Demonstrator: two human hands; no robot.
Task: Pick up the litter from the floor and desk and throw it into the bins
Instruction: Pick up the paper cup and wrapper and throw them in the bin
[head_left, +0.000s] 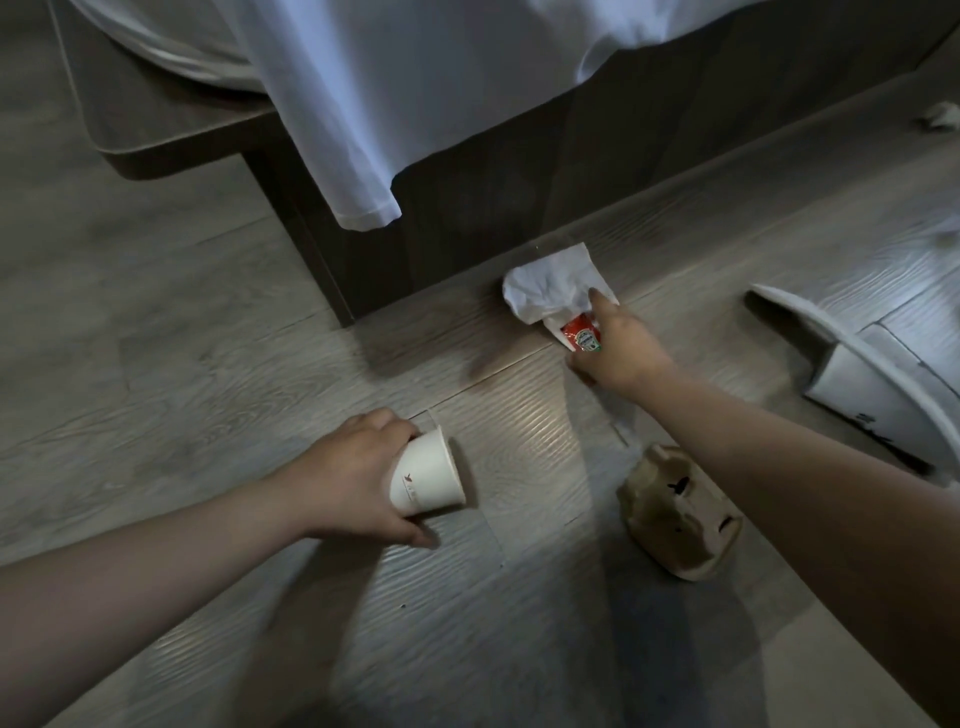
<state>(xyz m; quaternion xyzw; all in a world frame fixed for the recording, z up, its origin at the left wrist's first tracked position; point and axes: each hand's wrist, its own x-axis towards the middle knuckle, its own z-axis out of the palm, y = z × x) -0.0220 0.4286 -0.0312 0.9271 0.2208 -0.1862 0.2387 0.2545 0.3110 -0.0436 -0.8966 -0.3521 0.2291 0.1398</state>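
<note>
Floor (208, 312) of grey wood planks fills most of the view. A dark wooden bed base (519, 171) runs across 12 o'clock, and a white sheet (389, 78) hangs down over it.

At 3 o'clock a white paper bag (872, 384) lies on its side. Its mouth faces 9 o'clock, and the inside is too dark to tell what it holds.

At 5 o'clock a brown cardboard cup holder (680, 514) rests on the planks with nothing in its hollows.

At 7 o'clock the left hand (358, 473) curls its fingers and thumb round a white paper cup (431, 475). The cup is tipped sideways just above the planks with its base towards 3 o'clock. Its mouth is hidden against the palm, so whether anything is in it cannot be seen.

Just past centre, towards 2 o'clock, a crumpled white napkin (545, 286) lies beside the bed base. The right hand (623, 348) reaches onto it with the forefinger straight. The thumb and other fingers pinch a red ketchup sachet (582, 335) against the napkin.

At the far 2 o'clock edge a small paper ball (940, 122) sits well apart from the rest.
</note>
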